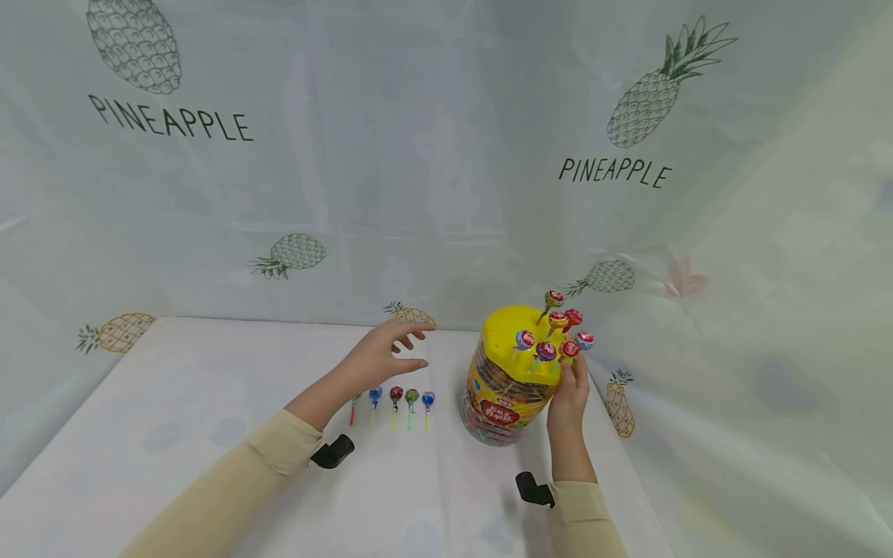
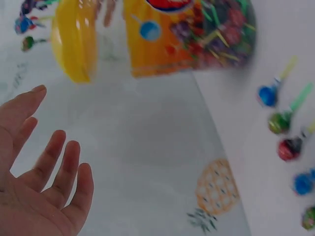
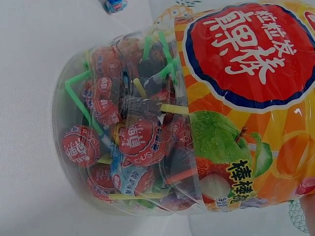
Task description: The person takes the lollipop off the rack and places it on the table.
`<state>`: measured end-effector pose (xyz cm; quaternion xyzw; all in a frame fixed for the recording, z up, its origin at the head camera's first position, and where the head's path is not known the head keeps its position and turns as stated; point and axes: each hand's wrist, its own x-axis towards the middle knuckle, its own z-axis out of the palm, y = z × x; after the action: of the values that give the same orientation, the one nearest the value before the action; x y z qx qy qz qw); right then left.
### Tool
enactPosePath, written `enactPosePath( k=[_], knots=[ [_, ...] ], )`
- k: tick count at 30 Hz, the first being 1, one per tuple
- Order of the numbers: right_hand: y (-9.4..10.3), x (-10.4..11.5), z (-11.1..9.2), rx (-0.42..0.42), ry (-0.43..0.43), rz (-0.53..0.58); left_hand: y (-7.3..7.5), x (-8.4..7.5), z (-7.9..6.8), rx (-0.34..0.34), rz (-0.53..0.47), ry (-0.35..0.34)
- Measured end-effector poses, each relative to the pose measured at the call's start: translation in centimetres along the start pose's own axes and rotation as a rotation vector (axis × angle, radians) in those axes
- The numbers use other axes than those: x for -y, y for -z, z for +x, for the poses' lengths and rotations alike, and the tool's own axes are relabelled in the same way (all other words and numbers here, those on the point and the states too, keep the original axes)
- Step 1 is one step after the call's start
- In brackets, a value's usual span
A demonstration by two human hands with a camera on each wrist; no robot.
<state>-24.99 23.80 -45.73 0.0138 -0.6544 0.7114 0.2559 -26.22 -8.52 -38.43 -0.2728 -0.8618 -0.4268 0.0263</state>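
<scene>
A big clear jar (image 1: 504, 403) with a yellow lid (image 1: 512, 322) and a colourful label stands on the table. Lollipops fill its lower part (image 3: 140, 137). Several lollipops (image 1: 546, 352) stick up from the right side of the lid. My right hand (image 1: 568, 395) holds the jar at its right side, just under the lid; some of its fingers (image 2: 109, 12) show beyond the jar in the left wrist view. My left hand (image 1: 384, 353) hovers with thumb and fingers spread and nothing between them. Below it, several lollipops (image 1: 395, 397) lie in a row left of the jar.
A white cloth covers the table (image 1: 230, 372). Behind it hangs a pale curtain (image 1: 418, 155) printed with pineapples, which also comes down along the right side. Each wrist wears a black camera (image 1: 333, 452).
</scene>
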Motion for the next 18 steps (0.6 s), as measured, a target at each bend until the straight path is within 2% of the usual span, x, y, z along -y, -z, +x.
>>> enactPosePath(
  k=[9,18],
  knots=[
    [0.2,-0.3,0.1,-0.002,-0.017,-0.019,-2.5,-5.3,2.7,0.045,0.017,-0.109],
    [0.2,-0.2,0.0,0.007,-0.010,-0.013,-3.8,-8.5,5.7,0.087,0.008,-0.112]
  ],
)
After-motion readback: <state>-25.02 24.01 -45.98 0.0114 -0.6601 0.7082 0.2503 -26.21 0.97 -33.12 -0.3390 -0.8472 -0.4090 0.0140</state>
